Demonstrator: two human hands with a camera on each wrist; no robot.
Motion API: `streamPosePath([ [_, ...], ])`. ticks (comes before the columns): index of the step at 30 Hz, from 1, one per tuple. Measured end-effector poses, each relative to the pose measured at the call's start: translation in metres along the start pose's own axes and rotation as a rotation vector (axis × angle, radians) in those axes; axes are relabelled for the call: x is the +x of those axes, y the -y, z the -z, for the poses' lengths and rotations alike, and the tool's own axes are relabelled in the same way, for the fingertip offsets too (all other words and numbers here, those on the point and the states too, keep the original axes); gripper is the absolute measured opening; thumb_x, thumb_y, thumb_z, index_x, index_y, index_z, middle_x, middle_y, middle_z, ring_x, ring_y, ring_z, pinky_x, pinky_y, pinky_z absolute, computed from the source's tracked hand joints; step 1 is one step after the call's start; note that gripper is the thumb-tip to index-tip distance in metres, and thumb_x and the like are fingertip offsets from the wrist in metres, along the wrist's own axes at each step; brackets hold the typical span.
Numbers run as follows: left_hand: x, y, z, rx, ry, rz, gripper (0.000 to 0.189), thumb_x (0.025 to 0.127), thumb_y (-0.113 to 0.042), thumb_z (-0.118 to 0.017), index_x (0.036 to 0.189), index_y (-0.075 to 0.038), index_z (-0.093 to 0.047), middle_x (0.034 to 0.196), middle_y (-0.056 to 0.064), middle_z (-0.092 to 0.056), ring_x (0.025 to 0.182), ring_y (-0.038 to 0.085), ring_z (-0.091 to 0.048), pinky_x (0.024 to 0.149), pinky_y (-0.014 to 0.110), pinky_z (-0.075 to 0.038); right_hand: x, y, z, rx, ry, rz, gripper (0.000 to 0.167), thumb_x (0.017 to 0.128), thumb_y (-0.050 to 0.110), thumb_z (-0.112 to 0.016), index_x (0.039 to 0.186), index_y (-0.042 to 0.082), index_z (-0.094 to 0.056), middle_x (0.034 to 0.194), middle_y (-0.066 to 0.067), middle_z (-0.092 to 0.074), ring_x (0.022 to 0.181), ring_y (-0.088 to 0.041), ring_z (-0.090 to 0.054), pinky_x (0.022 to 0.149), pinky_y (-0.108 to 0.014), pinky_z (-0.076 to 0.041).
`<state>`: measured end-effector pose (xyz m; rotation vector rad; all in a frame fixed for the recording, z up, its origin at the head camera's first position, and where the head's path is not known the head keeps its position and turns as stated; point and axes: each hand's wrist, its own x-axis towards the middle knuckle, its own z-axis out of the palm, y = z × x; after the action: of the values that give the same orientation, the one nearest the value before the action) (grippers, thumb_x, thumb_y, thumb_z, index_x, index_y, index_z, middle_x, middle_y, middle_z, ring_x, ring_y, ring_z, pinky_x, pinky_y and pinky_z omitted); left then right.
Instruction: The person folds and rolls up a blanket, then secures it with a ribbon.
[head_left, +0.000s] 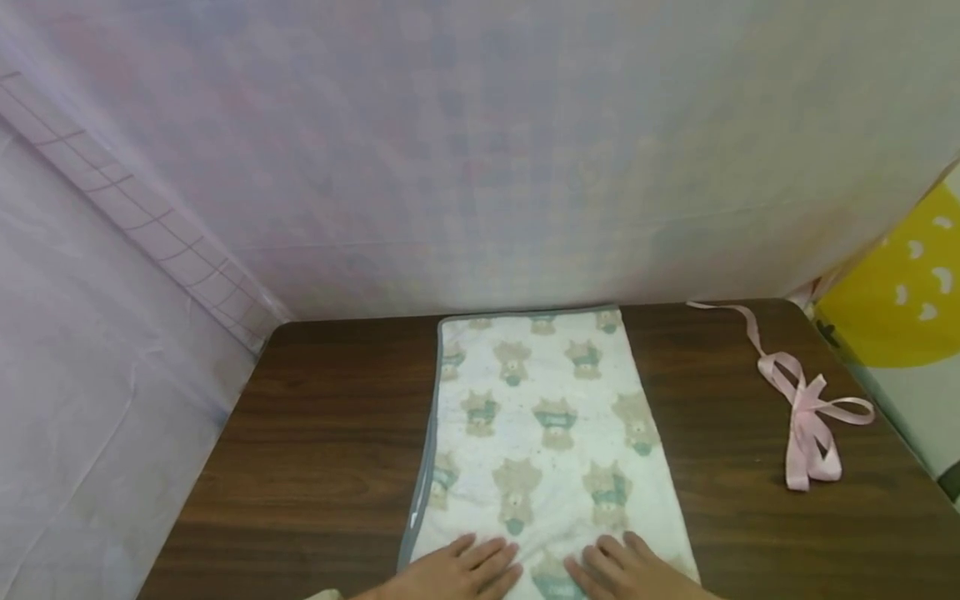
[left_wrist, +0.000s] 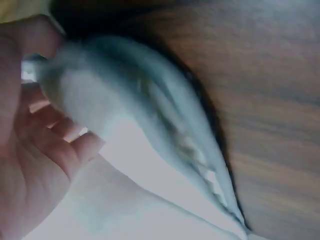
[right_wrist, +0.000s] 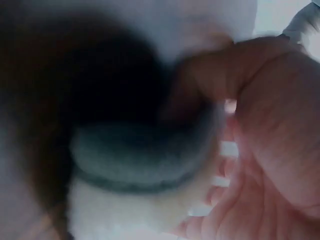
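Observation:
A folded baby blanket [head_left: 557, 425], white with beige and green bears and a grey border, lies lengthwise on the dark wooden table [head_left: 322, 433]. My left hand [head_left: 459, 573] is at its near end on the left, my right hand [head_left: 628, 573] on the right, both with fingers spread over the cloth in the head view. The left wrist view shows the thumb and fingers holding the blanket's grey-edged fold [left_wrist: 120, 85], whose layers gape. In the blurred right wrist view, thumb and fingers pinch the grey border [right_wrist: 140, 155]. The blanket's near edge is outside the head view.
A pink ribbon bow [head_left: 808, 408] with a long tail lies on the table at the right. Behind the table hangs a pale checked curtain [head_left: 480, 167], and a white sheet [head_left: 97, 375] hangs at the left. A yellow patterned panel [head_left: 900, 292] shows at the far right.

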<state>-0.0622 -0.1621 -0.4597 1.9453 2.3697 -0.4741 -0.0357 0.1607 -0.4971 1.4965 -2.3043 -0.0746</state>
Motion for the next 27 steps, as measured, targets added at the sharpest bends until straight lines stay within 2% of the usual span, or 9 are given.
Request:
streamPosePath([
  [4,0.003,-0.004,-0.001,0.0,0.01,0.038,0.068,0.103,-0.06,-0.025,0.156,-0.018,-0.032,0.156,0.0,-0.04,0.141,0.011,-0.04,0.104,0.026,-0.044,0.001,0.002,0.001,-0.012,0.007,-0.019,0.063,0.098,0.065,-0.037,0.131,0.012,-0.05,0.105,0.004,-0.053,0.092,-0.011,-0.048,0.065,-0.024,-0.046],
  [7,0.007,-0.006,-0.002,0.005,-0.042,0.07,0.065,0.102,-0.06,-0.03,0.154,-0.02,-0.038,0.151,-0.001,-0.046,0.136,0.012,-0.046,0.097,0.025,-0.048,0.005,0.0,0.004,0.033,0.018,-0.04,0.063,0.098,0.064,-0.039,0.125,0.01,-0.059,0.1,0.003,-0.056,0.088,-0.011,-0.051,0.065,-0.024,-0.048],
  [10,0.013,-0.01,-0.002,0.002,-0.134,0.1,0.062,0.102,-0.058,-0.034,0.149,-0.019,-0.046,0.141,0.0,-0.055,0.126,0.012,-0.054,0.086,0.022,-0.051,0.01,-0.003,0.007,0.098,0.001,-0.061,0.06,0.098,0.062,-0.044,0.113,0.009,-0.069,0.092,0.004,-0.059,0.08,-0.009,-0.053,0.065,-0.021,-0.047],
  [13,0.02,-0.014,-0.001,0.039,-0.212,0.123,0.06,0.103,-0.057,-0.036,0.145,-0.017,-0.05,0.132,0.0,-0.061,0.115,0.011,-0.059,0.075,0.018,-0.052,0.014,-0.008,0.01,0.221,0.013,-0.096,0.051,0.095,0.053,-0.058,0.106,0.005,-0.072,0.088,0.002,-0.062,0.076,-0.007,-0.054,0.064,-0.018,-0.045],
  [15,0.025,-0.017,-0.002,0.101,-0.249,0.142,0.058,0.102,-0.056,-0.038,0.143,-0.017,-0.052,0.129,-0.001,-0.063,0.109,0.009,-0.062,0.068,0.016,-0.051,0.015,-0.012,0.013,0.335,0.047,-0.126,0.038,0.09,0.038,-0.07,0.106,0.003,-0.071,0.09,0.0,-0.064,0.077,-0.008,-0.055,0.064,-0.018,-0.046],
  [17,0.03,-0.021,-0.003,0.157,-0.274,0.169,0.058,0.102,-0.056,-0.039,0.142,-0.016,-0.053,0.129,-0.001,-0.064,0.104,0.009,-0.063,0.064,0.015,-0.051,0.015,-0.015,0.017,0.444,0.088,-0.168,0.033,0.081,0.022,-0.077,0.107,0.002,-0.07,0.092,-0.001,-0.064,0.079,-0.008,-0.056,0.064,-0.019,-0.047],
  [21,0.039,-0.027,-0.003,0.226,-0.308,0.247,0.059,0.101,-0.057,-0.039,0.14,-0.015,-0.054,0.129,0.0,-0.063,0.099,0.01,-0.064,0.064,0.018,-0.052,0.014,-0.022,0.022,0.592,0.137,-0.21,0.04,0.072,0.004,-0.076,0.11,0.002,-0.069,0.095,0.0,-0.065,0.083,-0.007,-0.058,0.066,-0.02,-0.05],
  [25,0.045,-0.031,-0.001,0.206,-0.348,0.306,0.062,0.099,-0.059,-0.041,0.138,-0.013,-0.056,0.127,0.003,-0.064,0.1,0.014,-0.065,0.07,0.024,-0.055,0.015,-0.023,0.023,0.602,0.125,-0.192,0.039,0.072,0.003,-0.075,0.11,0.001,-0.069,0.096,-0.002,-0.066,0.083,-0.008,-0.059,0.065,-0.02,-0.05],
  [27,0.047,-0.032,0.001,0.166,-0.347,0.319,0.066,0.099,-0.062,-0.039,0.138,-0.012,-0.055,0.125,0.005,-0.066,0.101,0.016,-0.066,0.071,0.025,-0.056,0.016,-0.02,0.023,0.558,0.12,-0.185,0.037,0.077,0.011,-0.076,0.111,0.0,-0.069,0.097,-0.004,-0.066,0.083,-0.01,-0.06,0.065,-0.021,-0.051],
])
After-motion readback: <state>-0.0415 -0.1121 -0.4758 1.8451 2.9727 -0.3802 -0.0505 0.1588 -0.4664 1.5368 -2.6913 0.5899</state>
